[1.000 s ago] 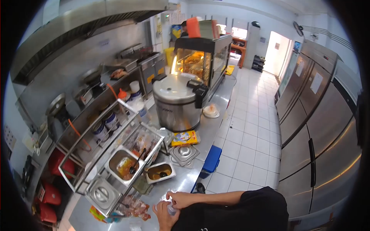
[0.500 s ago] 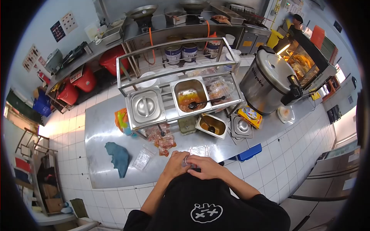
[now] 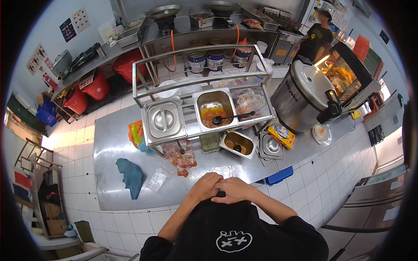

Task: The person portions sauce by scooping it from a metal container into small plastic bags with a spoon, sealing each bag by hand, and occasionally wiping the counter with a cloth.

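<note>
My left hand (image 3: 205, 187) and my right hand (image 3: 235, 190) meet at the table's front edge, just in front of my chest. The fingers of both are bent and drawn together; anything between them is too hidden to name. Clear plastic packets (image 3: 224, 171) lie just beyond my hands, and another clear packet (image 3: 160, 178) is to the left. Bags of reddish food (image 3: 184, 163) rest behind it. A blue-green cloth (image 3: 130, 177) lies farther left on the steel table (image 3: 109, 152).
A metal rack (image 3: 140, 102) holds a lidded pan (image 3: 164, 120) and an open pan of sauce (image 3: 215, 104). Right of it are a smaller pan (image 3: 244, 141), a yellow packet (image 3: 282, 135) and a large cooker (image 3: 300, 93). A person (image 3: 317, 39) stands beyond the cooker.
The view has turned left from the fridges, then held nearly steady. My hands have drawn closer together, and the clear item seen between them is now hidden. The person behind has come into fuller view.
</note>
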The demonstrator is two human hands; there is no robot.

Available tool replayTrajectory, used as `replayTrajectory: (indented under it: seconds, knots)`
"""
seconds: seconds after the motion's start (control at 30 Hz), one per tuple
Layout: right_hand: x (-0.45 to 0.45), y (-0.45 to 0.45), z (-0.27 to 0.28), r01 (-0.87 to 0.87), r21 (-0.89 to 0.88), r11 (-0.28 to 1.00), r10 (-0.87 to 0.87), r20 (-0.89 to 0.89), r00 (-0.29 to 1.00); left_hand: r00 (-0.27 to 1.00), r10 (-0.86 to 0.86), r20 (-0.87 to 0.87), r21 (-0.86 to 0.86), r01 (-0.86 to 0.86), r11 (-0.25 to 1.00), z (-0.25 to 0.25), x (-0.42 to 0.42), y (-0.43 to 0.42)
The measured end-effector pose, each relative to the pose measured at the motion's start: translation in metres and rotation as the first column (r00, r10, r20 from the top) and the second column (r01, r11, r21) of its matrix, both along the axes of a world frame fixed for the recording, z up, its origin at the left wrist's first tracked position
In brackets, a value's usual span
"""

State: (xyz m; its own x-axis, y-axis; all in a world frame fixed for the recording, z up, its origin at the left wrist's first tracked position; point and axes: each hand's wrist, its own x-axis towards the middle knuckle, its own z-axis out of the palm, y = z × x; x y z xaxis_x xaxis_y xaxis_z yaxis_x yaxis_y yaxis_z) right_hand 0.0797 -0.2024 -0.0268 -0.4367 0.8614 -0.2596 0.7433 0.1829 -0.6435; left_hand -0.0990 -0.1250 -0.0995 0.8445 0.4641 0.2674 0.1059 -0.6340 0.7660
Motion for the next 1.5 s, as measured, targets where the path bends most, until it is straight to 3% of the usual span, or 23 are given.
replayTrajectory:
  seconds: [0.13, 0.27, 0.33, 0.37, 0.4, 0.43, 0.47, 0.5, 0.57, 0.67, 0.7, 0.8, 0.9, 1.0, 1.1, 1.23, 1.33, 1.5]
  knots:
    - [0.006, 0.001, 0.018, -0.034, -0.065, 0.997, 0.036, 0.020, 0.999, 0.995, -0.063, -0.082, -0.017, 0.062, 0.998, 0.004, 0.008, 0.000]
    - [0.019, 0.001, 0.017, -0.035, -0.022, 0.999, 0.033, -0.079, 0.996, 1.000, 0.005, 0.003, -0.038, -0.004, 0.999, 0.011, 0.014, -0.002]
    - [0.031, 0.006, 0.014, 0.114, -0.077, 0.990, -0.133, -0.309, 0.942, 0.997, 0.070, 0.044, -0.045, -0.068, 0.997, 0.016, 0.014, 0.001]
    - [0.040, 0.010, 0.013, 0.180, -0.118, 0.977, -0.213, -0.414, 0.885, 0.985, 0.162, 0.052, -0.127, -0.154, 0.980, 0.018, 0.015, 0.002]
    - [0.057, 0.016, 0.014, 0.365, -0.085, 0.927, -0.364, -0.432, 0.825, 0.965, 0.256, 0.050, -0.210, -0.240, 0.948, 0.019, 0.017, 0.004]
    - [0.071, 0.023, -0.009, 0.592, -0.135, 0.794, -0.510, -0.678, 0.530, 0.936, 0.349, 0.039, -0.290, -0.324, 0.901, 0.022, 0.018, 0.006]
    - [0.083, 0.041, -0.010, 0.774, -0.184, 0.606, -0.569, -0.780, 0.261, 0.915, 0.400, 0.056, -0.311, -0.365, 0.878, 0.024, 0.018, 0.010]
    - [0.103, 0.055, -0.002, 0.806, -0.330, 0.492, -0.642, -0.762, 0.080, 0.890, 0.450, 0.071, -0.333, -0.404, 0.852, 0.026, 0.016, 0.016]
    - [0.124, 0.085, 0.004, 0.763, -0.460, 0.453, -0.649, -0.757, -0.071, 0.847, 0.525, 0.083, -0.396, -0.455, 0.798, 0.026, 0.014, 0.024]
    - [0.131, 0.123, 0.022, 0.541, -0.604, 0.585, -0.689, -0.722, -0.060, 0.840, 0.536, 0.089, -0.512, -0.423, 0.748, 0.023, 0.019, 0.030]
    - [0.131, 0.137, 0.020, 0.580, -0.559, 0.592, -0.704, -0.709, 0.036, 0.845, 0.527, 0.088, -0.507, -0.417, 0.754, 0.025, 0.021, 0.032]
    - [0.129, 0.155, 0.020, 0.743, -0.122, 0.658, -0.623, -0.643, 0.446, 0.852, 0.518, 0.077, -0.499, -0.416, 0.760, 0.033, 0.026, 0.036]
    - [0.125, 0.141, 0.067, 0.632, 0.336, 0.698, -0.494, -0.413, 0.765, 0.836, 0.547, 0.055, -0.510, -0.447, 0.735, 0.032, 0.028, 0.038]
    - [0.119, 0.127, 0.098, 0.639, 0.238, 0.732, -0.559, -0.327, 0.762, 0.819, 0.574, 0.022, -0.532, -0.476, 0.700, 0.024, 0.028, 0.043]
    - [0.113, 0.133, 0.096, 0.548, 0.394, 0.738, -0.489, -0.247, 0.837, 0.823, 0.568, -0.006, -0.545, -0.479, 0.688, 0.017, 0.027, 0.056]
    - [0.089, 0.148, 0.079, 0.448, 0.425, 0.787, -0.427, -0.149, 0.892, 0.840, 0.541, -0.037, -0.510, -0.481, 0.713, 0.023, 0.028, 0.074]
    - [0.071, 0.156, 0.061, 0.530, 0.354, 0.771, -0.419, -0.344, 0.840, 0.854, 0.515, -0.068, -0.512, -0.473, 0.717, 0.024, 0.025, 0.082]
    - [0.065, 0.166, 0.068, 0.675, 0.234, 0.700, -0.544, -0.438, 0.716, 0.863, 0.497, -0.093, -0.522, -0.467, 0.714, 0.017, 0.021, 0.084]
